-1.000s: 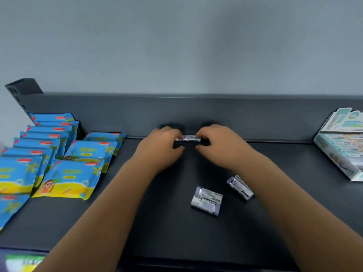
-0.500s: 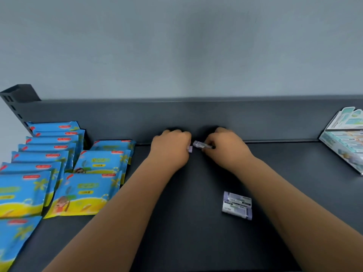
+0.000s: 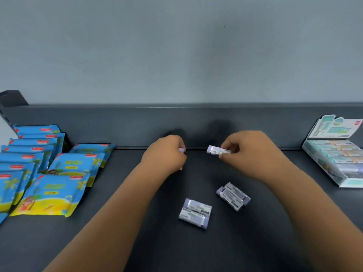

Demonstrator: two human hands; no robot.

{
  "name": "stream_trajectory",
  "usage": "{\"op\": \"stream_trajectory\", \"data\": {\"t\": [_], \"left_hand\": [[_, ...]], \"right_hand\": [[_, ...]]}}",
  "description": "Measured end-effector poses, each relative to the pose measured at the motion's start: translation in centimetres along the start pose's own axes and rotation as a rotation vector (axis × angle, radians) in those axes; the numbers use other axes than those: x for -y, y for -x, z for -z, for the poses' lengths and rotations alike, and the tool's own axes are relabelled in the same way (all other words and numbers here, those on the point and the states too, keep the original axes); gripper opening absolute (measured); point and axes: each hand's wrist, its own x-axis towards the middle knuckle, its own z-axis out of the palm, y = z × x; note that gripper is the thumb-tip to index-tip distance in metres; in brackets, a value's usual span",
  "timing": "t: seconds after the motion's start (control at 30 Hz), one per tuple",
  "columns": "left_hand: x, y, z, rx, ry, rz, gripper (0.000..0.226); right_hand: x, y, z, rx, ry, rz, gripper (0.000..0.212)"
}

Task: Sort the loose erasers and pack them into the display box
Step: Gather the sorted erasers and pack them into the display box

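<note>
Left hand point(image 3: 165, 154) gripping eraser point(image 3: 182, 149), right hand point(image 3: 253, 154) pinching second eraser point(image 3: 216, 149), blue packets point(image 3: 51, 195), display box point(image 3: 322, 166)

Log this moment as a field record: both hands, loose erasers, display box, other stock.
left hand: curled round the left-hand eraser, only its purple end showing
right hand: pinches the right-hand eraser by one end
loose erasers: near pair and right pair lie apart on the shelf
display box: far right, lid up, rows of erasers inside
other stock: blue packets overlapping at left
</note>
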Motion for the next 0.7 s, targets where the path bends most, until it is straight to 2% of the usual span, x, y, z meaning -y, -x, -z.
{"op": "stream_trajectory", "data": {"t": [0.07,0.17,0.33,0.5,0.7], "left_hand": [[-2.3,0.7,-1.0,-0.015,0.120,0.017,0.003],[-6.2,2.1,-2.4,-0.081,0.336,0.059,0.013],[-12.3,4.0,-3.8,-0.215,0.484,0.091,0.011],[-14.9,5.3,-4.8,-0.261,0.682,0.134,0.004],[-16.6,5.1,-5.5,-0.219,0.764,0.072,0.017]], "right_hand": [[-2.0,1.1,1.8,-0.008,-0.014,0.014,0.007],[-5.0,2.7,4.1,-0.023,-0.026,0.043,0.004],[-9.8,4.8,6.0,-0.022,-0.040,0.061,0.001],[-12.7,5.4,7.8,0.006,-0.023,0.059,0.002],[-14.7,5.3,9.2,0.001,0.017,0.062,0.004]]}}
